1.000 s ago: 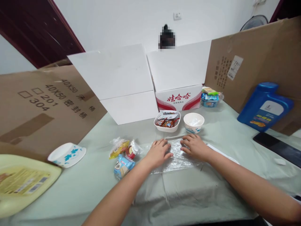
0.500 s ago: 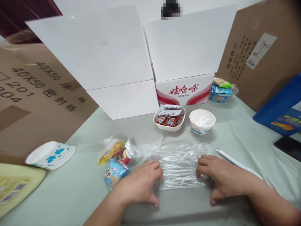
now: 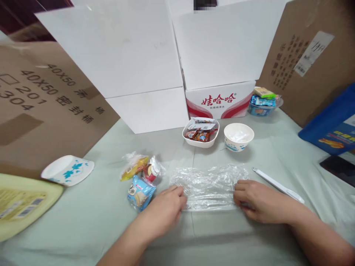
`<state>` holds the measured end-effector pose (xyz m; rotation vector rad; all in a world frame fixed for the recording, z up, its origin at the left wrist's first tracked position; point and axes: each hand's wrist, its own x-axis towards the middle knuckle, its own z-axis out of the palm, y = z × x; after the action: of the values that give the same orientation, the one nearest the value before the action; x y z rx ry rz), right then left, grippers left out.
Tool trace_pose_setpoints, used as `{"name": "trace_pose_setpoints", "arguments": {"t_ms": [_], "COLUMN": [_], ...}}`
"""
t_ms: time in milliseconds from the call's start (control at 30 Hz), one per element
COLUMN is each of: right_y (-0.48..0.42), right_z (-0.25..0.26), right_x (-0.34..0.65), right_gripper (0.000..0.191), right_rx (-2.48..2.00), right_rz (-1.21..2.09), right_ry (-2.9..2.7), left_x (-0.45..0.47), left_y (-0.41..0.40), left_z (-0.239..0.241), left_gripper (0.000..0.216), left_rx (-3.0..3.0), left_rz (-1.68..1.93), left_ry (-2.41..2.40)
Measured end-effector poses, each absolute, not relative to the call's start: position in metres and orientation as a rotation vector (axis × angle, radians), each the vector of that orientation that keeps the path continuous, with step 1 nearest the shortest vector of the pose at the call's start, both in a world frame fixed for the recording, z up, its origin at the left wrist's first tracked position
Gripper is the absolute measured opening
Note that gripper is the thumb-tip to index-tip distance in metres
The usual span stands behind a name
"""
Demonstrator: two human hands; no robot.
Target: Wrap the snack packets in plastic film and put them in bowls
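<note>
A crinkled clear plastic bag (image 3: 209, 184) lies flat on the pale green cloth in front of me. My left hand (image 3: 168, 207) has its fingers closed on the bag's left end. At the right end, my right hand (image 3: 256, 199) pinches the bag with fingers curled and thumb tucked under. Just beyond my left hand lie several wrapped snacks: a blue packet (image 3: 141, 193), a red and white one (image 3: 152, 170) and a yellow one (image 3: 135, 168). A white utility knife (image 3: 278, 184) rests beside my right hand.
Behind the bag stand a white tray (image 3: 202, 143) of snack packets and a paper bowl (image 3: 239, 142). A tipped paper bowl (image 3: 73, 171) and a yellow package (image 3: 26, 207) are at left. White boxes (image 3: 161, 114) line the back; a phone (image 3: 340, 170) lies right.
Both hands have gone from spread thumbs and fingers to closed on the bag's two ends. The view has tilted slightly down, and the bag's near edge looks straighter.
</note>
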<state>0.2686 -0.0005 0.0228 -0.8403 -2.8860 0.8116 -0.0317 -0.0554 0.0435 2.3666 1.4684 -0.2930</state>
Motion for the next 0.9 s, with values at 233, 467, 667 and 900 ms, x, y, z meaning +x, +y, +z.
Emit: {"name": "trace_pose_setpoints", "arguments": {"t_ms": [233,467,667,900], "right_y": [0.011,0.023,0.03,0.016], "right_z": [0.027,0.01,-0.005,-0.001], "right_x": [0.281,0.282,0.28,0.264], "right_gripper": [0.015,0.017,0.028,0.05], "right_rx": [-0.808,-1.302,-1.554,-1.037], "right_rz": [0.962,0.773,0.319,0.102], "right_ry": [-2.726,-2.451,-2.496,-2.548], "left_x": [-0.062,-0.062,-0.048,-0.015], "left_y": [-0.045,-0.021,-0.014,-0.039], "left_z": [0.051,0.029,0.013,0.014], "left_gripper": [0.015,0.011,0.025,0.028], "left_rx": [2.186,2.045,2.246,2.606], "left_rz": [0.051,0.318,0.147,0.388], "left_ry": [1.381,1.765,2.079,1.978]}}
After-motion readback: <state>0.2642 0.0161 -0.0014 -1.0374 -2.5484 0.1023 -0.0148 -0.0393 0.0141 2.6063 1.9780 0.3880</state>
